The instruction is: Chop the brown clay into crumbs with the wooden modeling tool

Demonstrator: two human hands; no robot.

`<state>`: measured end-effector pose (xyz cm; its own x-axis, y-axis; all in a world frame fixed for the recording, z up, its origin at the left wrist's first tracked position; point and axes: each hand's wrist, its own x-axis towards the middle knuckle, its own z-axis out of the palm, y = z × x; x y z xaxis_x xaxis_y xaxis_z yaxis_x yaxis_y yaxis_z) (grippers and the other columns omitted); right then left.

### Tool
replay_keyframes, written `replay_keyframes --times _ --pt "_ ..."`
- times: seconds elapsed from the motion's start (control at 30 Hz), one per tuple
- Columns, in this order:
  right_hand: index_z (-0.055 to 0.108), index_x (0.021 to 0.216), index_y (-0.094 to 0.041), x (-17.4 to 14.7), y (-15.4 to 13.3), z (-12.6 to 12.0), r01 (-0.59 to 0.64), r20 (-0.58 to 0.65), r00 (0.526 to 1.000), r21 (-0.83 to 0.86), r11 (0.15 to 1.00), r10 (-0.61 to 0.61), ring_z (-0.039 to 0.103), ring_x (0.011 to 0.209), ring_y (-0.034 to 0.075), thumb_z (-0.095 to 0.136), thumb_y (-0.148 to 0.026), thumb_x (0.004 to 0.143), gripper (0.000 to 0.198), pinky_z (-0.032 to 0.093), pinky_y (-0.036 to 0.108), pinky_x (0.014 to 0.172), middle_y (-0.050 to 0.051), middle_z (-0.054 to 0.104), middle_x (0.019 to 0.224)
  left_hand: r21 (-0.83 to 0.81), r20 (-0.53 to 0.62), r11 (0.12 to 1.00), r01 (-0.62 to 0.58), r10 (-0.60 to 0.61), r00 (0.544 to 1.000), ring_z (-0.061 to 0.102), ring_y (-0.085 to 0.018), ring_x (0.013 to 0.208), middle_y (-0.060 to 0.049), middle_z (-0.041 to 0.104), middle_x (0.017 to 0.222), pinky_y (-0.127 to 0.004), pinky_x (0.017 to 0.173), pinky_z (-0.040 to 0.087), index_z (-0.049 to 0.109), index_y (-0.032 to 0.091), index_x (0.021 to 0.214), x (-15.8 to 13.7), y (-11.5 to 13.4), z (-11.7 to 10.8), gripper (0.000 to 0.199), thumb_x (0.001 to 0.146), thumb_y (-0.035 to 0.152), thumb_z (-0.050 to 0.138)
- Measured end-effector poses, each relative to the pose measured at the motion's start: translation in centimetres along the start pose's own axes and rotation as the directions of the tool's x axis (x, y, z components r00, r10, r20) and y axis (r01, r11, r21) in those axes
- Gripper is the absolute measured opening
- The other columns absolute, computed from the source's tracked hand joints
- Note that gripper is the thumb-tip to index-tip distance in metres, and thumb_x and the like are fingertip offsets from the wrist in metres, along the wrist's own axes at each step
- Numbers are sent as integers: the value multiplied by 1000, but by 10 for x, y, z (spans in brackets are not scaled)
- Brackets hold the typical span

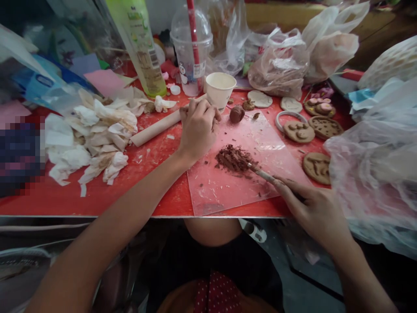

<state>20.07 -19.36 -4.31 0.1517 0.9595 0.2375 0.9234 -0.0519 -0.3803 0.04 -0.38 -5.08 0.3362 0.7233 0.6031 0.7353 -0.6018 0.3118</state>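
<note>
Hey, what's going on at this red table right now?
A person is working brown clay on a clear plastic sheet laid on the red table. Their right hand holds a thin tool with its tip in a pile of clay shavings. Their left hand rests closed at the sheet's far edge, next to a paper cup and a small clay ball. Flat clay pieces with raised shapes lie to the right, crumpled tissues to the left.

One head-worn view looks forward and steeply down from close above the table (97, 191). The left hand (197, 128) sits near centre frame, the right hand (317, 213) lower right. Beyond both hands, bags (280, 61) fill the far edge.
</note>
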Motion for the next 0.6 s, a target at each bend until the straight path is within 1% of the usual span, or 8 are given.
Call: replay_keyframes --times 0.1,0.2,0.27,0.33,0.4,0.5,0.6 --pt "77 100 -19 -4 11 -10 -36 21 999 20 999 36 73 68 26 50 -45 88 39 54 35 54 8 76 92 0 13 1000 15 -15 1000 49 -30 115 -8 64 101 -50 99 35 63 23 85 0 1 0 21 89 10 47" --pt "77 96 -22 -3 17 -14 -121 -4 992 126 985 123 73 74 24 53 -46 87 35 55 32 57 5 76 93 8 13 1000 25 -26 1000 49 -30 115 -7 64 102 -50 99 34 62 22 86 1 0 2 17 89 13 48" --pt "76 98 -23 2 14 -10 -140 -20 989 198 970 147 73 78 23 55 -45 86 33 56 32 60 4 76 97 6 8 1000 23 -23 1000 49 -29 114 -7 64 102 -50 99 34 62 22 86 1 -1 3 16 90 15 48" --pt "76 101 -23 9 7 -4 -118 12 993 257 959 119 73 81 23 55 -42 86 31 57 32 64 4 76 99 -9 0 1000 15 -15 1000 49 -28 114 -7 64 102 -50 99 34 62 22 86 1 -1 3 16 90 15 48" --pt "75 103 -24 16 -1 3 -92 42 996 280 956 83 73 80 23 54 -41 87 31 57 31 63 4 75 100 -27 -9 1000 10 -10 1000 48 -29 115 -7 64 101 -51 100 34 61 22 85 1 -1 3 16 90 14 48" --pt "75 105 -24 20 -8 7 -62 49 998 257 964 51 73 80 23 54 -41 87 32 57 32 65 3 75 102 -36 -9 999 6 -7 1000 49 -30 115 -8 65 101 -52 99 35 62 23 84 0 -1 2 18 89 13 47" --pt "76 103 -22 16 -4 3 -57 34 998 197 979 51 73 81 25 53 -41 87 34 57 33 67 5 74 103 -25 -11 1000 1 -2 1000 50 -30 114 -8 65 99 -52 98 37 63 24 86 0 -1 1 20 89 14 46"
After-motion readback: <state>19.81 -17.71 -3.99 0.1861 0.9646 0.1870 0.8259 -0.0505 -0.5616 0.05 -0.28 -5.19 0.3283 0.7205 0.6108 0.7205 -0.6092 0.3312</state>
